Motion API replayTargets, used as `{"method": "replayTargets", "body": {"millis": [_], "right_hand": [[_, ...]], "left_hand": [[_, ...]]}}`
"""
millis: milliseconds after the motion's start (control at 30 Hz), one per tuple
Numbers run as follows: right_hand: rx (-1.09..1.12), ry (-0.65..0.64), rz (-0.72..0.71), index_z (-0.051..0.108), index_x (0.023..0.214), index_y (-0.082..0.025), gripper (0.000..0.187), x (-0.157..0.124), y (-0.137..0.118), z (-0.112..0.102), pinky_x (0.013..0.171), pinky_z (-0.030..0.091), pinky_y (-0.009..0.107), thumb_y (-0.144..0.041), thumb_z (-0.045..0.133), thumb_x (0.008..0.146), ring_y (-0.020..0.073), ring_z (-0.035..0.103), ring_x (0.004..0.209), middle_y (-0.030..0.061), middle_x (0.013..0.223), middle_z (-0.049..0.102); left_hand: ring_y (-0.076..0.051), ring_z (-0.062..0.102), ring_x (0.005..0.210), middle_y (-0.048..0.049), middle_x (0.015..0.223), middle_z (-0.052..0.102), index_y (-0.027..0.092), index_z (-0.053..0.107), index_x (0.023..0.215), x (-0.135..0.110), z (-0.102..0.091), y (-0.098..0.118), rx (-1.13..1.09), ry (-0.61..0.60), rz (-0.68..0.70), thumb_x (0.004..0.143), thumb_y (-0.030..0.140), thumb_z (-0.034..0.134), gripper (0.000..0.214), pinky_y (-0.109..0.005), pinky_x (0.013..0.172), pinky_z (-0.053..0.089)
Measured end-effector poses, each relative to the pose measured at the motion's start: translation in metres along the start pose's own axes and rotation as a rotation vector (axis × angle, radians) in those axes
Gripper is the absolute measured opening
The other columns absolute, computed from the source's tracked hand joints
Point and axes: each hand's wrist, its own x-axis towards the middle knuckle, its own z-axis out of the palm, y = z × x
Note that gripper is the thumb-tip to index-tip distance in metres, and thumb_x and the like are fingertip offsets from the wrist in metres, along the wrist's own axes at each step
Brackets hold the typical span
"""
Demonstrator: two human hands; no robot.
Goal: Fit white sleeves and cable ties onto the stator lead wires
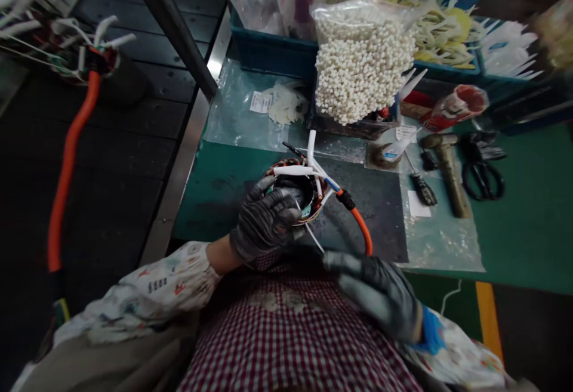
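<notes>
A round motor stator (293, 186) with copper windings lies at the front of the bench. White sleeved leads and a thick orange cable (362, 228) come out of its right side. My left hand (266, 219), in a dark grey glove, grips its near left rim, fingers bent over the edge. From the near side of the windings a thin white cord (314, 238) runs taut toward me. Its end meets the thumb and fingertips of my right hand (378, 290), gloved and somewhat blurred, pinched together in front of the checked apron.
Behind the stator stands a bag of small white beads (362, 61), with blue bins (275, 52) around it. A screwdriver (421, 186), hammer (450, 174) and black scissors (482, 174) lie to the right. Another orange-cabled stator (96, 61) is at the left.
</notes>
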Motion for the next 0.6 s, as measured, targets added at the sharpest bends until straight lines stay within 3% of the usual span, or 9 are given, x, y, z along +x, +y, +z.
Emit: {"method": "replayTargets", "body": {"millis": [133, 233, 333, 400, 500, 600], "right_hand": [[-0.165, 0.167, -0.001, 0.084, 0.125, -0.031, 0.026, 0.053, 0.006, 0.009, 0.089, 0.073, 0.041, -0.044, 0.070, 0.107, 0.0262, 0.086, 0.094, 0.0056, 0.108, 0.088], [-0.323, 0.159, -0.017, 0.085, 0.125, -0.027, 0.031, 0.086, 0.005, 0.005, 0.089, 0.072, 0.043, -0.047, 0.069, 0.108, 0.0308, 0.086, 0.097, 0.0103, 0.111, 0.089], [-0.442, 0.102, -0.070, 0.088, 0.112, -0.022, 0.030, 0.102, 0.002, 0.004, 0.078, 0.070, 0.039, -0.043, 0.067, 0.109, 0.0290, 0.085, 0.083, 0.0114, 0.096, 0.088], [-0.315, 0.120, -0.105, 0.087, 0.106, -0.022, 0.024, 0.104, -0.002, 0.004, 0.076, 0.069, 0.035, -0.036, 0.068, 0.109, 0.0249, 0.084, 0.078, 0.0084, 0.092, 0.088], [0.056, 0.149, -0.095, 0.088, 0.111, -0.024, 0.018, 0.104, -0.010, -0.002, 0.083, 0.071, 0.033, -0.030, 0.071, 0.108, 0.0229, 0.087, 0.089, 0.0051, 0.103, 0.090], [0.268, 0.030, -0.021, 0.090, 0.110, -0.025, 0.014, 0.104, -0.017, -0.014, 0.089, 0.073, 0.036, -0.032, 0.078, 0.105, 0.0255, 0.088, 0.096, 0.0038, 0.106, 0.091]], "left_hand": [[-0.022, 0.079, 0.117, -0.0029, 0.117, 0.085, 0.026, 0.071, 0.113, 0.000, 0.000, -0.002, -0.111, -0.012, 0.026, 0.107, 0.043, 0.066, 0.019, -0.052, 0.128, 0.050], [-0.023, 0.080, 0.119, -0.0029, 0.120, 0.086, 0.026, 0.074, 0.118, 0.003, -0.001, 0.000, -0.174, -0.008, -0.003, 0.103, 0.037, 0.072, 0.019, -0.052, 0.134, 0.044], [-0.021, 0.081, 0.115, -0.0006, 0.117, 0.087, 0.026, 0.075, 0.114, 0.006, -0.001, 0.001, -0.193, 0.037, -0.007, 0.102, 0.035, 0.074, 0.015, -0.049, 0.136, 0.041], [-0.020, 0.081, 0.113, 0.0002, 0.116, 0.087, 0.026, 0.073, 0.114, 0.007, 0.000, 0.001, -0.192, 0.060, 0.003, 0.103, 0.036, 0.073, 0.015, -0.046, 0.137, 0.040], [-0.020, 0.081, 0.115, 0.0001, 0.116, 0.087, 0.027, 0.073, 0.120, 0.006, 0.001, 0.000, -0.182, 0.052, 0.017, 0.103, 0.038, 0.073, 0.020, -0.049, 0.137, 0.040], [-0.022, 0.081, 0.117, -0.0018, 0.120, 0.086, 0.027, 0.072, 0.126, 0.004, 0.001, -0.001, -0.163, -0.018, -0.002, 0.106, 0.039, 0.068, 0.024, -0.054, 0.133, 0.045]]}}
